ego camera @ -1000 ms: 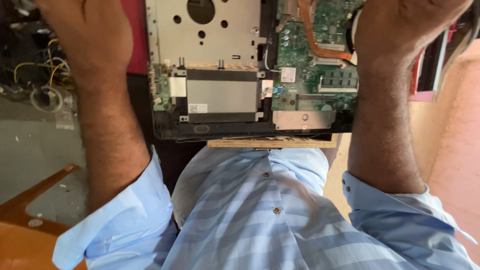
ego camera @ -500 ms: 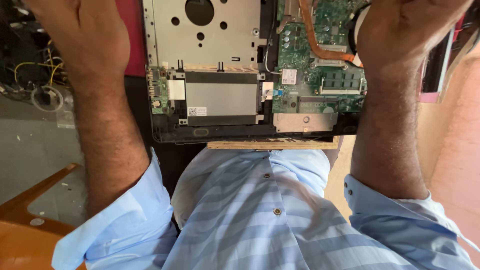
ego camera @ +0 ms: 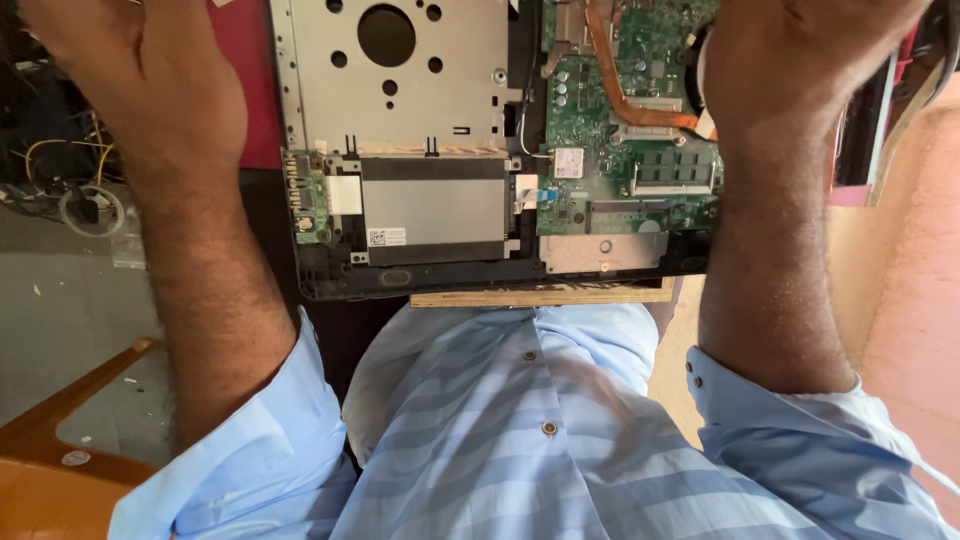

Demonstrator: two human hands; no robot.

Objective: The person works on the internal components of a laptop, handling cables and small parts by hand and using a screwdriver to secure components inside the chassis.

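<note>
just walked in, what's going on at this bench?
A person in a light blue striped shirt has an opened laptop in front of them, bottom cover off, so the green circuit board, copper heat pipe and grey drive bay show. The left hand is raised beside the laptop's left edge; the right hand is over its right edge. Whether either hand grips anything cannot be told. The laptop rests on a wooden board.

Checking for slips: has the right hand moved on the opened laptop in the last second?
No. The right hand lies over the right edge of the green circuit board, just beside the memory slot, as before.
</note>
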